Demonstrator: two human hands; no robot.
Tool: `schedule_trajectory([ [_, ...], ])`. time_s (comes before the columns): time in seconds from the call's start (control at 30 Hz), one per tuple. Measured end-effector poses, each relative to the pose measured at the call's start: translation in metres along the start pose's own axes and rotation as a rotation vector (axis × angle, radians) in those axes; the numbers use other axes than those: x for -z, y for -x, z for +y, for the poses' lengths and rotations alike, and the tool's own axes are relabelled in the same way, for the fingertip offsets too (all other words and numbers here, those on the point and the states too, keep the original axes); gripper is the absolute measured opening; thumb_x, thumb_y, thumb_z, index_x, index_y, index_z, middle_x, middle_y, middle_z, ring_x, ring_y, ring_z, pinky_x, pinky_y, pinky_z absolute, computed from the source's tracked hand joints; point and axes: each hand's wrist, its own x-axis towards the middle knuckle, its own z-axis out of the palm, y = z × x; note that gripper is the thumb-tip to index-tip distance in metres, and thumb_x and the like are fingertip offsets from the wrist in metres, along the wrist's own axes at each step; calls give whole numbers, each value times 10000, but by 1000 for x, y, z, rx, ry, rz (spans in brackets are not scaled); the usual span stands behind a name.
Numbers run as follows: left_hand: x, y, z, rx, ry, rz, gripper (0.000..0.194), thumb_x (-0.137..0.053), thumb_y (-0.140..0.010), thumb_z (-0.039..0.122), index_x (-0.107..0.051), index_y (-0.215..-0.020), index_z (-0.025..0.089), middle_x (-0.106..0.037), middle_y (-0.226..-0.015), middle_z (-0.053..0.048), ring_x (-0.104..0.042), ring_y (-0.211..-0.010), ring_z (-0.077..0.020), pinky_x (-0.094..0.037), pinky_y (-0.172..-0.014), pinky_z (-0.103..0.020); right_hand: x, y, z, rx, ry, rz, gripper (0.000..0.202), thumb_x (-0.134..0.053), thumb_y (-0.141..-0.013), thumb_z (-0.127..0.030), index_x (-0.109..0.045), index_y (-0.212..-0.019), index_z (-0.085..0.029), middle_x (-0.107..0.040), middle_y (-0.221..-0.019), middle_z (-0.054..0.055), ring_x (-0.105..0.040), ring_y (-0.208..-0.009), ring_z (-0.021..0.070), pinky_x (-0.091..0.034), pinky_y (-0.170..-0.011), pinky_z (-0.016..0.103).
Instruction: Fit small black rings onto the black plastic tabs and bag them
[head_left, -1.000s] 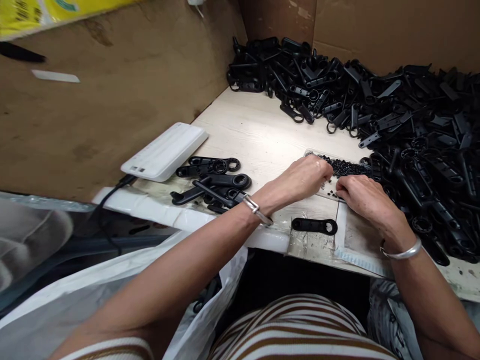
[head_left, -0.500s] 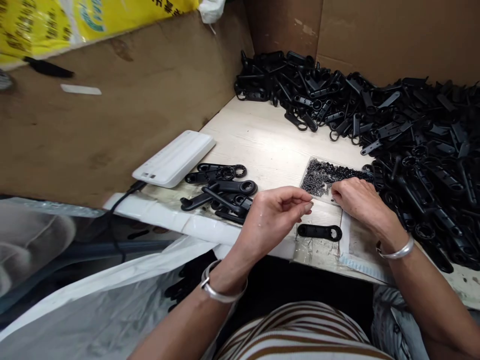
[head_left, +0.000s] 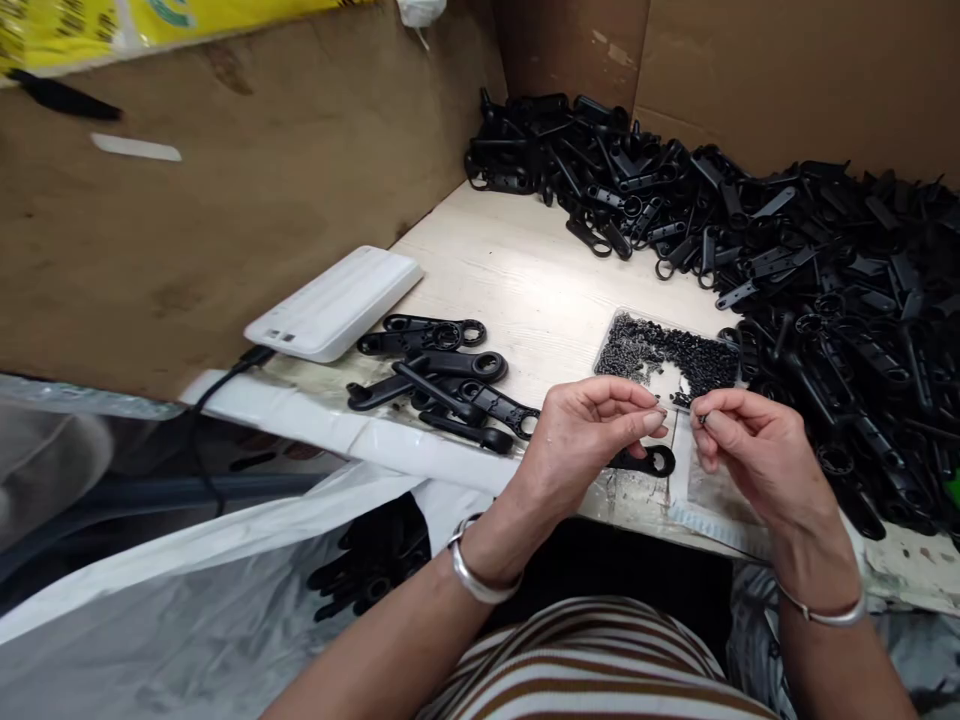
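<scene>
A black cable point(head_left: 223, 380) is running into a white power bank point(head_left: 334, 305), and beside it a loose cluster of black levers point(head_left: 463, 364) is lying on the table point(head_left: 517, 270). My left hand point(head_left: 589, 440) is pinching a tiny bit point(head_left: 662, 411), too small to make out. Under it, a ring-ended lever point(head_left: 637, 464) is lying flat, partly hidden. Behind, a clear tray point(head_left: 665, 381) is holding masses of tiny parts. My right hand point(head_left: 757, 455), near the left but apart, is pinching a small black piece point(head_left: 703, 420); past it, a heap of levers point(head_left: 817, 260) is spreading rightward.
</scene>
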Motion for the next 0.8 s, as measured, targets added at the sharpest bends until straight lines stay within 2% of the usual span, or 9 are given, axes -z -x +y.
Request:
schedule_trajectory([
  [0.2,-10,2,-1,50,60,-25,214,-827,-603,213,-680,-720,110,-688,-630,-26,-673,-589,-141,-535,-497,-191,-14,4,13,139,-100,64,71,-749,-786,-261,-712,-820,-211,-629,-907,9,-565,-621,81,-514,-601,225],
  [0.43,-11,3,-2,53,78,-50,217,-828,-620,222,-681,-724,100,-697,-648,-46,-678,-619,-145,-537,-528,-193,-20,5,18,187,-93,69,49,-734,-806,-246,-713,-830,-210,-645,-881,13,-622,-692,107,-566,-684,245],
  [0.53,-9,3,-5,37,63,-51,252,-845,-613,260,-685,-729,105,-694,-653,-41,-666,-591,-138,-552,-533,-211,-20,5,18,240,21,65,34,-704,-831,-241,-703,-826,-208,-643,-880,10,-629,-710,110,-569,-683,238],
  [0.67,-6,3,-9,-1,19,-27,287,-865,-590,306,-691,-717,115,-689,-656,-28,-639,-541,-122,-567,-535,-233,-20,7,14,391,342,117,53,-668,-847,-187,-703,-820,-217,-654,-899,11,-639,-787,122,-560,-695,222],
  [0.8,-5,3,-12,-67,-46,-10,206,-831,-637,265,-699,-712,125,-683,-638,-20,-638,-549,-119,-560,-546,-217,-22,13,12,455,564,218,53,-670,-850,-178,-687,-805,-199,-665,-819,3,-624,-647,105,-534,-587,205],
])
